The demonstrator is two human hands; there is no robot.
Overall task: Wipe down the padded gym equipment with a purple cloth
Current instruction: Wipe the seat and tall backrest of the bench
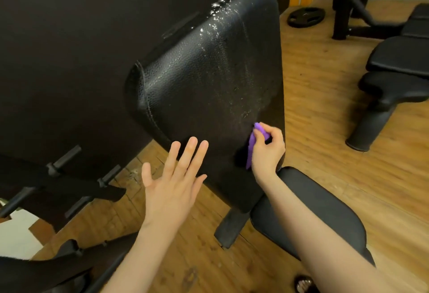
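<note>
Here the right hand (pixel 267 151) grips the purple cloth (pixel 251 144), its fingers (pixel 260 133) curled round the bunched fabric and pinching it against the palm. The cloth is pressed against the black padded backrest (pixel 204 79) of the bench, near the backrest's lower right edge, with a purple strip showing along the left side of the hand. The left hand (pixel 174 181) is held flat with its fingers (pixel 189 153) straight and slightly spread; the fingertips overlap the lower edge of the backrest, but whether they touch the padding cannot be told. The backrest stands tilted, its textured surface facing the camera. Wet droplets and streaks (pixel 218 11) glisten across its upper part and down toward the right edge, ending just above the cloth. Below the right forearm lies the black seat pad (pixel 313 204) of the bench, just beside the bottom of the backrest. A dark metal support (pixel 232 227) runs from under the backrest to the wooden floor (pixel 313 83). A dark wall panel (pixel 69 37) stands behind the backrest. At the far right edge, well apart, a second padded bench (pixel 399 65) stands on the floor, and a black weight plate (pixel 305 16) lies flat near the top right corner.
</note>
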